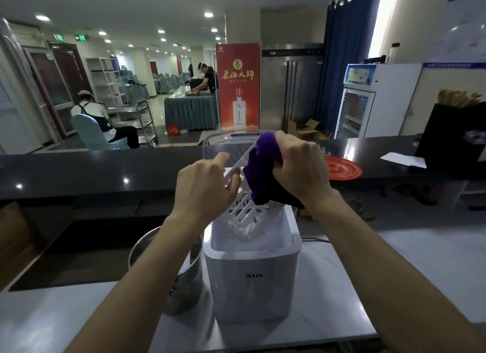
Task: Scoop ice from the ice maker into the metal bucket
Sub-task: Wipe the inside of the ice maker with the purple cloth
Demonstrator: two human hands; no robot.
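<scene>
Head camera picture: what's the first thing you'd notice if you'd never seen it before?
Two hands in the middle: the right hand clutches a purple cloth against a white slotted scoop held by the left hand, above the open white ice maker. A metal bucket stands just left of it.

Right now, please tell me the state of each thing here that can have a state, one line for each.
ice maker: lid open, raised behind.
slotted white scoop: tilted over the opening, held by left hand.
purple cloth: bunched in right hand, pressed on the scoop.
metal bucket: upright, left of the ice maker; contents unclear.
red lid: flat on the dark counter.
</scene>
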